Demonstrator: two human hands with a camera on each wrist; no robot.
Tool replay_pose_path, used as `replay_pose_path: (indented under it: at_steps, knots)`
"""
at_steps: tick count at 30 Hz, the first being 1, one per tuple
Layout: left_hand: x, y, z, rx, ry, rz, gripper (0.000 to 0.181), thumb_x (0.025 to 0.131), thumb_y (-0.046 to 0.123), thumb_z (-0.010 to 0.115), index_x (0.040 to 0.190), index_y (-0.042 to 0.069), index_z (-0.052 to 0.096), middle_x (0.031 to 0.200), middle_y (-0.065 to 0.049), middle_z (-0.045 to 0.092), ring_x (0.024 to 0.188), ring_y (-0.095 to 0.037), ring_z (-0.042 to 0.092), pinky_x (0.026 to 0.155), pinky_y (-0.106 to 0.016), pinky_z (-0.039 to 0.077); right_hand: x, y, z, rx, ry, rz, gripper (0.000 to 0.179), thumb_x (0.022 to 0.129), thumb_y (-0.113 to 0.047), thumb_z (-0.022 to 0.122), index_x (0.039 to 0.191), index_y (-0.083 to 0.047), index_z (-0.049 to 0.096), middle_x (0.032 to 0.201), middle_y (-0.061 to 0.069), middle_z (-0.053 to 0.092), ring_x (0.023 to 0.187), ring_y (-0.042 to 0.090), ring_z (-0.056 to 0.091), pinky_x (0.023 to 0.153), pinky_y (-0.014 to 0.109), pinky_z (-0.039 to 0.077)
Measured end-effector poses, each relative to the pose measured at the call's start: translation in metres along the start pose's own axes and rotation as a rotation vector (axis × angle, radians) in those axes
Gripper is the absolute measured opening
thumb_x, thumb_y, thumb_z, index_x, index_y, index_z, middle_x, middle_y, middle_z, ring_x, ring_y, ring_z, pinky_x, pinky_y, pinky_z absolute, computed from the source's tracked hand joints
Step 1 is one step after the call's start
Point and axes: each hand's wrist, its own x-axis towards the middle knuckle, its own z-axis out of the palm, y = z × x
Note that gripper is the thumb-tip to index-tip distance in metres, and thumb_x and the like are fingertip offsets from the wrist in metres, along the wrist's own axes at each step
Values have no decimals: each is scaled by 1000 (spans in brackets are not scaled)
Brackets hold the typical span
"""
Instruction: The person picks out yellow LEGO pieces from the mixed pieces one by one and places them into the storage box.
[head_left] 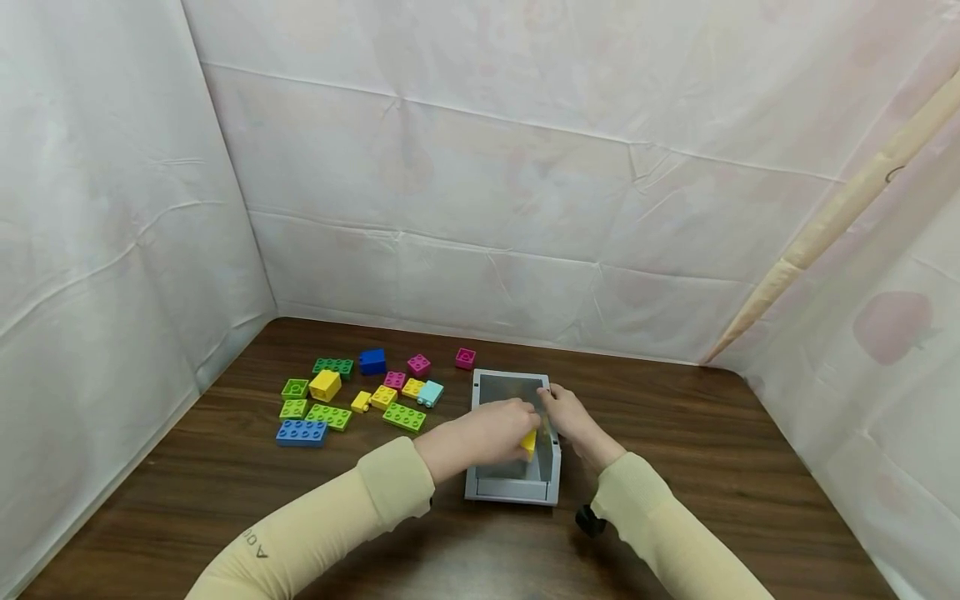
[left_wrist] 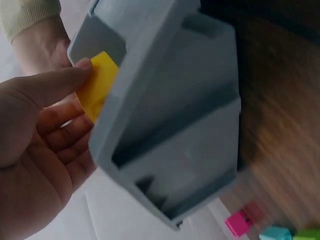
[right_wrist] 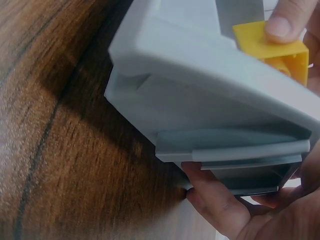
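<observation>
A grey plastic bin point(head_left: 512, 491) stands on the table, its hollow side ribs showing in the left wrist view. My left hand point(head_left: 497, 428) reaches over the bin's left rim and pinches a yellow toy brick point(head_left: 529, 443) between thumb and fingers. In the right wrist view the brick's hollow underside shows at the bin's opening. My right hand point(head_left: 574, 418) grips the bin's right wall, with fingers point(right_wrist: 215, 197) under a ledge on its outer side. Much of the bin's floor is hidden behind the left hand.
Left of the bin lie several loose bricks, among them a blue brick point(head_left: 302, 432), a yellow block point(head_left: 326, 385), a lime brick point(head_left: 405, 417) and a light-blue piece point(head_left: 430, 393). A magenta brick point(head_left: 465, 358) sits behind the bin. White curtains point(head_left: 480, 283) bound the table.
</observation>
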Motion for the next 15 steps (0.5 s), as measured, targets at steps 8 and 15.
replay_pose_path:
  at_steps: [8, 15]
  knots:
    - [6, 8, 12, 22, -11, -41, 39, 80, 30, 76, 113, 12, 66, 103, 2, 64, 94, -10, 61, 80, -21, 52, -1, -1, 0, 3, -1, -8, 41, 102, -31, 35, 125, 0, 48, 83, 7, 50, 63, 14, 49, 48, 24, 41]
    - [7, 10, 19, 19, 5, -48, 39, 80, 29, 77, 113, 12, 67, 104, 2, 65, 97, -11, 61, 84, -22, 51, -2, -1, 0, -2, -2, -3, 44, 102, -30, 36, 132, 1, 44, 105, 18, 54, 78, 21, 54, 54, 27, 46]
